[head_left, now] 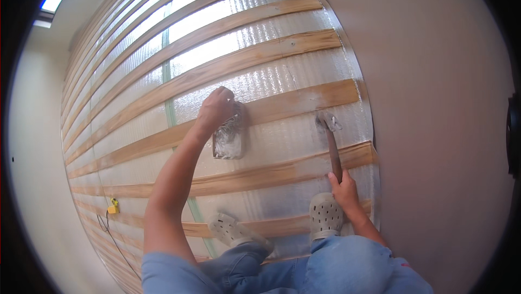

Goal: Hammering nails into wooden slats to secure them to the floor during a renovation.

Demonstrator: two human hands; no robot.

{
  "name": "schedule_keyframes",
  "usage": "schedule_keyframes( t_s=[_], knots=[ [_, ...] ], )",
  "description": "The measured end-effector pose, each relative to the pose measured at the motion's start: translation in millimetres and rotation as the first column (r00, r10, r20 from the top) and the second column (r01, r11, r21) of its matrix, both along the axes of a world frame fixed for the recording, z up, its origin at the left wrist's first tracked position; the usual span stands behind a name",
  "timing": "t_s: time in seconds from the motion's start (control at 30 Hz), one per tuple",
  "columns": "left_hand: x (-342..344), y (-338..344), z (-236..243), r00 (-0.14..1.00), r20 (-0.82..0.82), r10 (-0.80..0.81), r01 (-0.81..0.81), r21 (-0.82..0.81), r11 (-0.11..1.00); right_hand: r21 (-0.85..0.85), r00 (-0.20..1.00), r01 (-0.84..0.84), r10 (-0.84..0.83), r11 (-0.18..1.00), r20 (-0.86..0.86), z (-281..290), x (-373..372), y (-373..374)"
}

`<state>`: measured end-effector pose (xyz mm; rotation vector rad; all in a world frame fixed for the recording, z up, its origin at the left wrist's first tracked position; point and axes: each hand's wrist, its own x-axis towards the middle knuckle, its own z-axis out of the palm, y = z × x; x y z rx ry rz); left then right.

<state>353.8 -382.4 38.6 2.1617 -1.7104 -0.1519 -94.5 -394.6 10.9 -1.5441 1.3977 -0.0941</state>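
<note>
My right hand (345, 190) grips a hammer (334, 152) by its dark wooden handle. The metal hammer head points away from me, beside a wooden slat (287, 102). Over that same slat is my left hand (216, 110), its fingers pinched together. What sits between them is too small to make out. Just beneath this hand lies a clear plastic pack (228, 141) with silvery contents that look like nails; the hand covers part of its upper end.
Rows of slats cross a shiny foil sheet (260, 85), with a green strip (170, 108) running between them. My clogs (326, 212) stand among the nearer slats. At left lies a yellow object (113, 207) with a dark cord. A plain beige surface (429, 109) borders the right side.
</note>
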Motion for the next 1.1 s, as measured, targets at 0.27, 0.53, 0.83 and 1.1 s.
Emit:
schedule_keyframes(
  t_s=[0.27, 0.53, 0.83, 1.1],
  knots=[
    [-78, -68, 3, 0.821, -0.556, 0.130, -0.087, 0.103, 0.991, -0.071, 0.997, 0.054, -0.049, 0.996, 0.062, -26, 13, 14],
    [-152, -116, -51, 0.552, -0.811, 0.194, -0.229, 0.076, 0.970, 0.124, 0.981, 0.150, -0.164, 0.981, 0.106, -18, 23, 20],
    [-158, -126, -80, 0.536, -0.792, 0.291, -0.319, 0.129, 0.939, 0.080, 0.982, 0.139, -0.148, 0.987, 0.118, -11, 25, 16],
    [-161, -124, -75, 0.481, -0.838, 0.258, -0.297, 0.121, 0.947, 0.096, 0.980, 0.143, -0.154, 0.985, 0.124, -11, 25, 14]
  ],
)
